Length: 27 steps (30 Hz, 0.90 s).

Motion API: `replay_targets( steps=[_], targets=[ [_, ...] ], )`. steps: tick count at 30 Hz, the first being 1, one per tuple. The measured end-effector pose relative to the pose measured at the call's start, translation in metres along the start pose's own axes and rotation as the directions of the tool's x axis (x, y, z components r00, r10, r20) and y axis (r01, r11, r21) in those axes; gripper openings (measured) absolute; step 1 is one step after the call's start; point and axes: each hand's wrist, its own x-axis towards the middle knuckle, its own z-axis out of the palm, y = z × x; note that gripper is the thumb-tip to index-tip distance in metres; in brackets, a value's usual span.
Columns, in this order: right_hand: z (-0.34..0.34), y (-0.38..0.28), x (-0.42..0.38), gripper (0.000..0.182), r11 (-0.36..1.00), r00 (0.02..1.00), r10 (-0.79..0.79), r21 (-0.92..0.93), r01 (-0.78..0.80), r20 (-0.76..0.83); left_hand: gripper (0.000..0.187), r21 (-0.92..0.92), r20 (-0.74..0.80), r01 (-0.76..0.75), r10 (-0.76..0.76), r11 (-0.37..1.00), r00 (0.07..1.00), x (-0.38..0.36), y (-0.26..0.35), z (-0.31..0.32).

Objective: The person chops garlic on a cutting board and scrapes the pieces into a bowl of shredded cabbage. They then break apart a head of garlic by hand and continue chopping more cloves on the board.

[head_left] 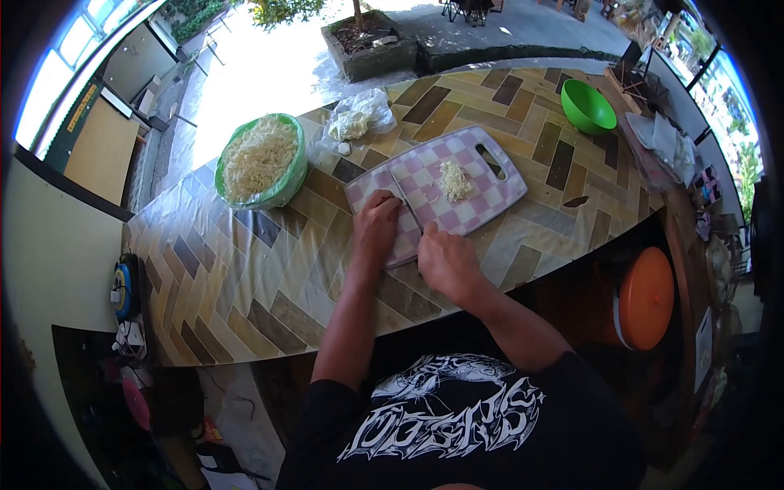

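A pink-and-white checkered cutting board (490, 200) lies on the counter in front of me. My right hand (447, 257) is wrapped round the handle of a knife (403, 193), whose thin blade slants across the board toward the upper left. Close to the blade's left side, my left hand (376, 219) rests on the board with its fingers curled together; whatever is under them is hidden. A small heap of finely chopped pale food (455, 181) sits right of the blade, with a few bits scattered beside it.
A green bowl lined with plastic (298, 171) holds a mound of pale shredded food (260, 155) at the left. Behind the board lies a clear plastic bag (371, 110) with whitish pieces. An empty bright green bowl (588, 106) stands far right. Below the wood-patterned counter (269, 286) is an orange round lid (649, 298).
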Motion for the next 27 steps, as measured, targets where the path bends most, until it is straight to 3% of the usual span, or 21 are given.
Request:
replay_targets(
  steps=[6,9,15,21,27],
  targets=[
    [0.011,-0.002,0.016,0.013,1.0,0.999,0.021,-0.003,-0.021,-0.025,0.011,-0.02,0.019,-0.008,0.008,1.0,1.0,0.0,-0.008,0.006],
    [0.0,-0.001,0.017,0.012,1.0,0.999,-0.02,0.009,0.021,-0.043,0.011,0.108,-0.053,-0.094,0.1,0.99,0.994,-0.001,-0.008,0.007],
    [0.017,-0.008,0.007,0.016,1.0,1.0,0.013,-0.016,-0.013,-0.016,0.011,0.044,-0.01,0.035,-0.034,0.998,0.999,-0.002,-0.006,0.008],
    [-0.009,-0.002,0.02,0.018,0.999,0.999,0.015,0.035,-0.017,0.04,0.01,0.041,-0.122,0.004,0.001,0.999,0.992,-0.005,-0.008,0.01],
    [0.0,-0.008,0.0,0.019,1.0,0.999,0.023,0.009,-0.023,0.046,0.015,-0.064,-0.053,0.121,-0.125,0.991,0.991,-0.005,-0.009,0.01]
  ],
)
